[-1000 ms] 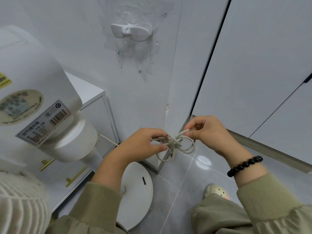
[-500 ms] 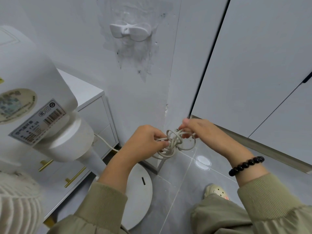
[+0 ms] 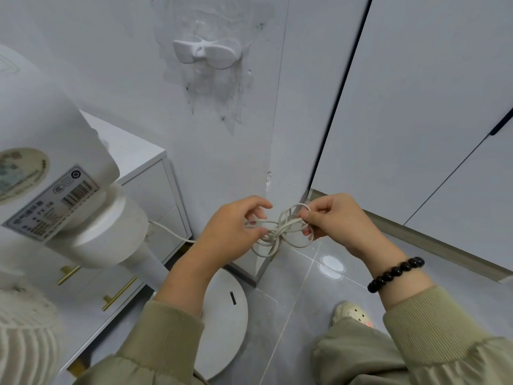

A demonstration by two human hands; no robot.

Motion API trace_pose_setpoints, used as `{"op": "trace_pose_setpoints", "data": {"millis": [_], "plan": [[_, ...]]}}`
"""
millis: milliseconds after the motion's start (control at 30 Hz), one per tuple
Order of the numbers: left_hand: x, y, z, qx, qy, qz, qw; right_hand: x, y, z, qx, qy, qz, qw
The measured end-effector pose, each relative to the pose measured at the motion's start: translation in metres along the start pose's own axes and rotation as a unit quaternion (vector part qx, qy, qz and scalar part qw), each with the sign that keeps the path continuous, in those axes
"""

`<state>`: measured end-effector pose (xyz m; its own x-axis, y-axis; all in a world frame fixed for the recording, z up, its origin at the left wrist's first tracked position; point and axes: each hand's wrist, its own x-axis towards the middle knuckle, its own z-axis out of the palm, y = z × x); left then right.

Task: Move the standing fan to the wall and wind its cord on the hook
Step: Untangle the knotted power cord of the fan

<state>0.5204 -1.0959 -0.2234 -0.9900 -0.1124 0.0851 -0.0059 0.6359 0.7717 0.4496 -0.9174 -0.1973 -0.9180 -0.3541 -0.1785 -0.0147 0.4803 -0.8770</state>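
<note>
Two hands hold the bundled cord (image 3: 280,229) below the hook (image 3: 206,52): left hand (image 3: 230,232) and right hand (image 3: 330,218) each pinch loops, keeping coils tidy; the fan (image 3: 91,218) stands by the wall.

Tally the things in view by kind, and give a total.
Fan: 1
Cord: 1
Wall hook: 1
Drawer cabinet: 1
Brass handles: 2
Bead bracelet: 1
Shoe: 1
Total: 8
</note>
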Motion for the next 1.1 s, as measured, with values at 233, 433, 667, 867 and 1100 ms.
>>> {"op": "trace_pose_setpoints", "data": {"millis": [233, 433, 667, 867, 1100], "plan": [[0.004, 0.004, 0.015, 0.081, 0.05, 0.119, 0.988, -0.001, -0.001, 0.002, 0.091, -0.039, 0.043, 0.994], [0.005, 0.003, 0.015, -0.023, 0.162, 0.115, 0.98, 0.003, 0.002, -0.001, 0.054, -0.073, 0.028, 0.995], [0.006, 0.013, 0.011, -0.35, 0.172, -0.046, 0.92, 0.005, 0.007, -0.003, 0.033, -0.114, 0.029, 0.992], [0.005, 0.001, 0.017, 0.032, 0.17, 0.112, 0.978, 0.007, 0.014, 0.003, 0.017, -0.062, 0.025, 0.998], [0.006, -0.002, 0.023, 0.059, 0.157, 0.163, 0.972, 0.005, 0.005, 0.007, 0.003, -0.031, -0.018, 0.999]]}}
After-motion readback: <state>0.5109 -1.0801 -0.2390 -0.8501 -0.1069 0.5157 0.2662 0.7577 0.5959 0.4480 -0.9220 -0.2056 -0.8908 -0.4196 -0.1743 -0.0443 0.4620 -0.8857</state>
